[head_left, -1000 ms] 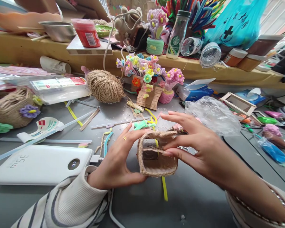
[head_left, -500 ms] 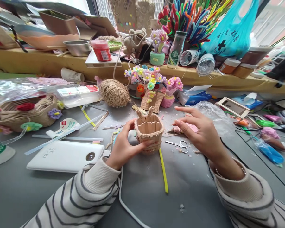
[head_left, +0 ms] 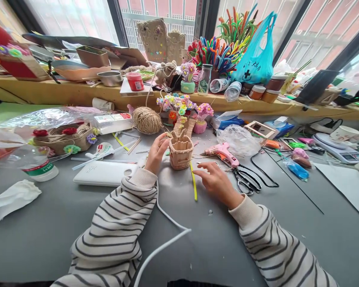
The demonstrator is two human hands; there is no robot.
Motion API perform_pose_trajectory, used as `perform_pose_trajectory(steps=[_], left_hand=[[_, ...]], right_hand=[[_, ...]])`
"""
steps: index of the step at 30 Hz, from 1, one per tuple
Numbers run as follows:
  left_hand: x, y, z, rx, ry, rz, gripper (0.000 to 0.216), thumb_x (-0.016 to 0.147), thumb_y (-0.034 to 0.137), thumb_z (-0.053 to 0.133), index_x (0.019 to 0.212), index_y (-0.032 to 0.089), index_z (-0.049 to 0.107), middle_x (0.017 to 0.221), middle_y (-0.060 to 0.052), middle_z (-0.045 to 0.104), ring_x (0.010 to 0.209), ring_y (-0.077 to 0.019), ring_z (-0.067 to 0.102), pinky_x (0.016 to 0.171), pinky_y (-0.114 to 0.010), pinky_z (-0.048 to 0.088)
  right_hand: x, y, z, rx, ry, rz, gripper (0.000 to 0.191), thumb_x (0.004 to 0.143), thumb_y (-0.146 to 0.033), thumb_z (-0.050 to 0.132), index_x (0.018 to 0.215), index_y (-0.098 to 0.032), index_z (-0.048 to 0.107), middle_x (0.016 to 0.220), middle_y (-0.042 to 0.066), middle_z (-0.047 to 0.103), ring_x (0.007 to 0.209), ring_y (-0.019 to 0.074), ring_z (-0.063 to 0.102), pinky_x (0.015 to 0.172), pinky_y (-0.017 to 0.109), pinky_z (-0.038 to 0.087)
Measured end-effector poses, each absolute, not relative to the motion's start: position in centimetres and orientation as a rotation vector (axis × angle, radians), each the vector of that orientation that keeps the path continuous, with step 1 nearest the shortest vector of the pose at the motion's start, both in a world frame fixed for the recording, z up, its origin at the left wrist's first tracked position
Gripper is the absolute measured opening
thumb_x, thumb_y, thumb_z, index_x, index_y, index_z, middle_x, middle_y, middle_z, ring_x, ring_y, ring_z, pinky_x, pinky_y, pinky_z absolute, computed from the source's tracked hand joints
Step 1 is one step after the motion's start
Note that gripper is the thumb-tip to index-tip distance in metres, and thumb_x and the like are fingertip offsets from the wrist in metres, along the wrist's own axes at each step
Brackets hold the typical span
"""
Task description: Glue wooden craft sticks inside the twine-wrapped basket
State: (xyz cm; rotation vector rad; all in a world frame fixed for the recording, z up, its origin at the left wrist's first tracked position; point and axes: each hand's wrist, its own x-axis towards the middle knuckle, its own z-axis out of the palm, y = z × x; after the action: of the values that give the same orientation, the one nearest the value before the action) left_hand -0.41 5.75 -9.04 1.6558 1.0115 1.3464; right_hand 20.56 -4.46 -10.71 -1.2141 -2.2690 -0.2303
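Note:
A small basket of wooden sticks (head_left: 181, 155) with a twine-wrapped rim stands upright on the grey table, two ear-like twine loops at its back. My left hand (head_left: 157, 156) is at its left side, fingers loosely bent and apart; whether a fingertip touches the rim is unclear. Low over the table to the right of the basket, my right hand (head_left: 215, 182) holds nothing, its fingers stretched leftward. Those fingertips are close to a thin yellow strip (head_left: 194, 187) lying in front of the basket. Behind that hand lies a pink glue gun (head_left: 223, 152), with black-handled scissors (head_left: 247, 181) beside it.
A white power bank (head_left: 104, 173) lies left, its white cable (head_left: 170, 221) running toward me. Behind are a twine ball (head_left: 147, 120), small fluffy flowers (head_left: 175, 103) and crumpled plastic (head_left: 239, 139). A kitchen scale (head_left: 336, 147) stands at right, a crumpled tissue (head_left: 16, 197) at left.
My left hand has loosened its grip around the basket and shifted to its side. My right hand has come down toward the yellow strip. The view has widened, showing more table.

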Motion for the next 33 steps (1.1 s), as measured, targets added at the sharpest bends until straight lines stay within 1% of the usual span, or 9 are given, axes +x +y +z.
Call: perform_pose_trajectory(steps=[3, 8, 15, 21, 23, 25, 27, 30, 33], left_hand=[[0.0, 6.0, -9.0, 1.635, 1.077, 1.379, 0.033, 0.089, 0.033, 0.054, 0.117, 0.016, 0.053, 0.116, -0.009, 0.057, 0.097, -0.0210, 0.059, 0.082, -0.042, 0.051], [-0.1, 5.3, -8.7, 1.681, 1.252, 1.428, 0.033, 0.088, 0.033, 0.054, 0.116, 0.016, 0.053, 0.115, -0.009, 0.057, 0.097, -0.0207, 0.059, 0.081, -0.042, 0.052], [-0.7, 3.0, -7.9, 1.886, 1.519, 1.458, 0.031, 0.088, 0.033, 0.054, 0.114, 0.016, 0.054, 0.113, -0.008, 0.058, 0.095, -0.0202, 0.060, 0.080, -0.041, 0.052], [-1.5, 1.4, -7.3, 2.135, 1.617, 1.533, 0.029, 0.088, 0.035, 0.054, 0.109, 0.015, 0.056, 0.108, -0.007, 0.060, 0.090, -0.0186, 0.061, 0.078, -0.039, 0.052], [-1.9, 0.9, -6.6, 2.228, 1.624, 1.567, 0.029, 0.088, 0.036, 0.054, 0.107, 0.014, 0.057, 0.104, -0.007, 0.062, 0.091, -0.0190, 0.061, 0.082, -0.042, 0.050], [-2.0, 0.4, -5.4, 2.349, 1.602, 1.549, 0.028, 0.089, 0.036, 0.052, 0.105, 0.014, 0.059, 0.101, -0.007, 0.064, 0.096, -0.0208, 0.060, 0.090, -0.046, 0.046], [-1.7, 0.0, -3.8, 2.508, 1.528, 1.403, 0.024, 0.091, 0.033, 0.047, 0.104, 0.017, 0.061, 0.101, -0.008, 0.067, 0.101, -0.0221, 0.060, 0.095, -0.042, 0.043], [-0.4, 0.0, -1.0, 2.697, 1.436, 1.018, 0.024, 0.089, 0.028, 0.050, 0.111, 0.022, 0.059, 0.096, -0.005, 0.070, 0.086, -0.0188, 0.066, 0.079, -0.032, 0.051], [1.6, 0.8, 1.2, 2.735, 1.538, 0.635, 0.028, 0.088, 0.024, 0.054, 0.115, 0.015, 0.055, 0.089, -0.005, 0.067, 0.077, -0.0180, 0.065, 0.072, -0.035, 0.053]], right_hand=[[20.7, -4.6, -11.3, -1.175, -2.427, -0.265, 0.021, 0.089, -0.028, 0.052, 0.106, -0.018, 0.059, 0.114, 0.006, 0.059, 0.098, 0.0167, 0.058, 0.083, 0.038, 0.050], [20.6, -4.4, -11.3, -1.178, -2.570, -0.311, 0.026, 0.089, -0.032, 0.052, 0.110, -0.017, 0.057, 0.113, 0.007, 0.059, 0.096, 0.0172, 0.059, 0.082, 0.038, 0.051], [20.5, -4.2, -11.7, -1.269, -2.560, -0.320, 0.027, 0.089, -0.033, 0.052, 0.111, -0.017, 0.056, 0.112, 0.007, 0.059, 0.094, 0.0165, 0.059, 0.080, 0.037, 0.051], [20.5, -4.3, -11.7, -1.330, -2.506, -0.282, 0.027, 0.089, -0.033, 0.052, 0.110, -0.017, 0.057, 0.111, 0.007, 0.059, 0.093, 0.0162, 0.059, 0.079, 0.037, 0.051], [20.5, -4.5, -11.5, -1.326, -2.497, -0.263, 0.026, 0.089, -0.032, 0.052, 0.110, -0.017, 0.057, 0.111, 0.007, 0.059, 0.093, 0.0161, 0.059, 0.079, 0.037, 0.051], [20.5, -4.7, -11.5, -1.321, -2.484, -0.244, 0.025, 0.089, -0.032, 0.051, 0.109, -0.017, 0.057, 0.110, 0.006, 0.060, 0.093, 0.0158, 0.059, 0.080, 0.036, 0.051], [20.4, -4.8, -11.4, -1.317, -2.470, -0.226, 0.025, 0.089, -0.032, 0.051, 0.108, -0.017, 0.058, 0.110, 0.006, 0.060, 0.093, 0.0156, 0.059, 0.079, 0.036, 0.051], [20.4, -4.8, -11.5, -1.311, -2.453, -0.202, 0.025, 0.089, -0.032, 0.052, 0.108, -0.017, 0.058, 0.109, 0.006, 0.060, 0.092, 0.0157, 0.059, 0.079, 0.036, 0.052], [20.4, -4.7, -11.6, -1.298, -2.443, -0.181, 0.024, 0.089, -0.031, 0.052, 0.107, -0.017, 0.058, 0.109, 0.006, 0.060, 0.092, 0.0158, 0.059, 0.079, 0.036, 0.051]])
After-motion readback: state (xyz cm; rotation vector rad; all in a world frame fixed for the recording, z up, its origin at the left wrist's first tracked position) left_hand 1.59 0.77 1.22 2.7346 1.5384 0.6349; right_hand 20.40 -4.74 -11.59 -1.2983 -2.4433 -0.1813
